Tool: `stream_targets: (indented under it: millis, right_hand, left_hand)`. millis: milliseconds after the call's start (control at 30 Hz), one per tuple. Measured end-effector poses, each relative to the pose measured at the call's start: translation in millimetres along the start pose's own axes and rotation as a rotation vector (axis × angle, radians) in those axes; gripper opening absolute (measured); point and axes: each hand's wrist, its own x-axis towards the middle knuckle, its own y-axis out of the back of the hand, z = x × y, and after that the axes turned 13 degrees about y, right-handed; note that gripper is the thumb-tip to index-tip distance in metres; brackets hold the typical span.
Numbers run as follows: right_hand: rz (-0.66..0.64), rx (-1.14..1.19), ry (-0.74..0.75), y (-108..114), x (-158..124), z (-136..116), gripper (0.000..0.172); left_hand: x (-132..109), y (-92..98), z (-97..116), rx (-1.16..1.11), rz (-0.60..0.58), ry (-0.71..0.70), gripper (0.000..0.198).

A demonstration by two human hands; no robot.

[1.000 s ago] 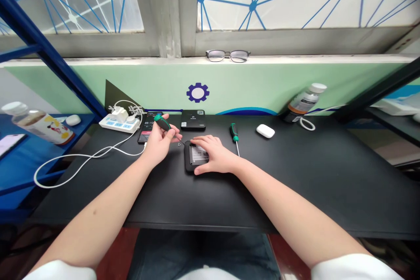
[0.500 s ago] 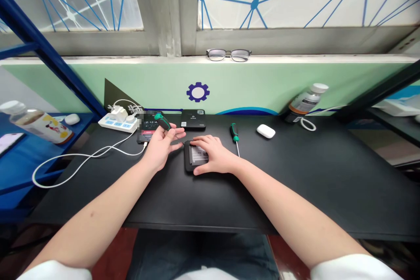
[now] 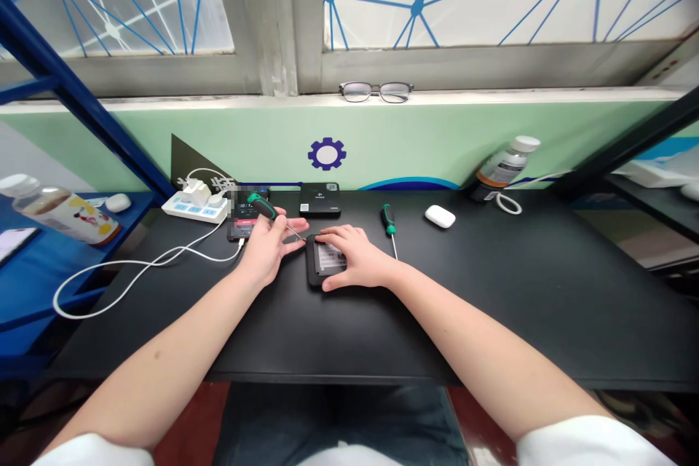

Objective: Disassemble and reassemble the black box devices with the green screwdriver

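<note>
My left hand [image 3: 269, 251] is closed on a screwdriver [image 3: 263, 207] with a green and black handle. Its thin shaft slants down to the right, with the tip at or close to the upper left corner of a flat black rectangular device [image 3: 314, 269]. That device lies on the table with a pale printed label facing up. My right hand [image 3: 354, 258] grips it from the right, thumb at the near edge and fingers over the far edge, covering its right part. A second green and black screwdriver [image 3: 388, 220] lies beyond my right wrist.
A black box [image 3: 320, 200] and a phone [image 3: 245, 212] on a white cable lie behind my hands, near a power strip [image 3: 195, 205]. To the right are a white earbud case [image 3: 440, 216] and a bottle [image 3: 505, 167]. Glasses [image 3: 376, 92] rest on the ledge.
The screwdriver in my left hand has turned: its handle tilts further left and its shaft now shows, pointing at the device's corner. My right hand keeps its hold.
</note>
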Motion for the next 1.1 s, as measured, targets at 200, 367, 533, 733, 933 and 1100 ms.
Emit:
stream_targets:
  millis: [200,367,533,733,933,1100]
  right_hand:
    - [-0.004,0.002,0.006,-1,0,3,0.102]
    - [0.010,-0.004,0.007,-3,0,3,0.100]
    - [-0.001,0.004,-0.028,-2,1,1,0.101]
    - [-0.001,0.002,-0.032,0,1,-1,0.101]
    - [-0.001,0.002,-0.039,0,1,-2,0.100]
    - [-0.005,0.005,-0.039,-1,0,0,0.101]
  left_hand:
    - [-7,-5.1,-5,0.172,-0.048,-0.099,0.050]
    - [-6,-4.6,-8,0.024,0.009,-0.064,0.045]
    - [5,6.4,-3,-0.065,-0.031,0.025,0.044]
    - [10,10.2,-1,-0.026,-0.059,-0.017,0.050]
    - [-1,-1.8,-4,0.171,-0.081,-0.136,0.054]
    - [-4,-5.4,-6,0.226,-0.064,-0.136,0.056]
